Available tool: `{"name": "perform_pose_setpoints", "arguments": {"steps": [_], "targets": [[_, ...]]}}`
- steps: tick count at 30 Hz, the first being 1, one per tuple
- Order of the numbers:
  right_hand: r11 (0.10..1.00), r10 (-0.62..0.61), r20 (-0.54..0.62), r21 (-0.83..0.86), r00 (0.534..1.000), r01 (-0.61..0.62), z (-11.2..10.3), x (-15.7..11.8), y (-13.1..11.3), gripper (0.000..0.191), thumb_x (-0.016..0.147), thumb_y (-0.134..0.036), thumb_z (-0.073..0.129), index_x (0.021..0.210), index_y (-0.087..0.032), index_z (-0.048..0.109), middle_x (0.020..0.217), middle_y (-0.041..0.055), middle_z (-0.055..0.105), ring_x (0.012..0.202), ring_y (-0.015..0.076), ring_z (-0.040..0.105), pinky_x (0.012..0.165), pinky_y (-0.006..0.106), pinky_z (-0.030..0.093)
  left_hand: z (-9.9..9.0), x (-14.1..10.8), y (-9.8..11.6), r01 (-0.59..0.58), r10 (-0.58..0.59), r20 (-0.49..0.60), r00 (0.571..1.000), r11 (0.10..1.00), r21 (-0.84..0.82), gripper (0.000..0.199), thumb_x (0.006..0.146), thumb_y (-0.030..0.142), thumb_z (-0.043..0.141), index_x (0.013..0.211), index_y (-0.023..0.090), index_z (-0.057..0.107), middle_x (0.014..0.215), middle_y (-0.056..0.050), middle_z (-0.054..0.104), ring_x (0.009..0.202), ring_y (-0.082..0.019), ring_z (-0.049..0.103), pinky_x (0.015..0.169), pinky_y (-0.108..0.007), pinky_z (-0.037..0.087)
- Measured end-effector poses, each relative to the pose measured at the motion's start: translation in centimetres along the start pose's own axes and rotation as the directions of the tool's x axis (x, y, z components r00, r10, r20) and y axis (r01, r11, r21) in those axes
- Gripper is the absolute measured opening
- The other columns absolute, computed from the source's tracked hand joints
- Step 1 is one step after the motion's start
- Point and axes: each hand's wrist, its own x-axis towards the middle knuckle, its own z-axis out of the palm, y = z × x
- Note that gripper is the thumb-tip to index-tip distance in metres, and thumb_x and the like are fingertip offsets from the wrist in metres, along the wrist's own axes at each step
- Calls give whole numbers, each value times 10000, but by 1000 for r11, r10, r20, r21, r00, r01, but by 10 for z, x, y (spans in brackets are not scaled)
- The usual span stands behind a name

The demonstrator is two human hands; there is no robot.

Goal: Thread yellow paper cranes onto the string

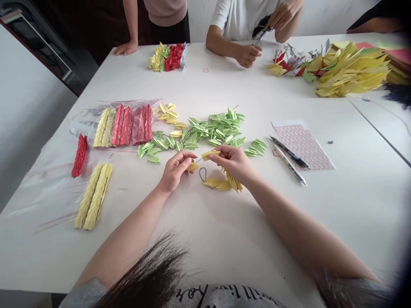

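Your left hand (175,170) pinches one yellow folded piece (192,166), your right hand (233,161) grips another, dark cord (199,160) between them, above the desk (180,252), near green folded pieces (221,128).

On the white surface (205,239) before me lie a green paper strand (224,128) and a short yellow one (167,113). To my left I see a clear plastic bag (84,124) holding yellow and red bundles, a loose red bundle (79,156) and two yellow bundles (93,196). To my right, two pens (290,152) partly overlap a sticker sheet (302,143).
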Motion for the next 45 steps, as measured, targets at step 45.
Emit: {"name": "perform_pose_setpoints", "arguments": {"steps": [45], "targets": [[985, -148, -128, -104, 981, 135, 7, -7, -7, 329, 781, -503, 720, 741, -198, 603, 548, -81, 252, 503, 84, 230, 495, 268, 202, 4, 6, -5, -36, 20, -185, 983, 996, -84, 309, 682, 367, 821, 859, 178, 653, 839, -30, 711, 838, -177, 698, 761, -313, 586]]}}
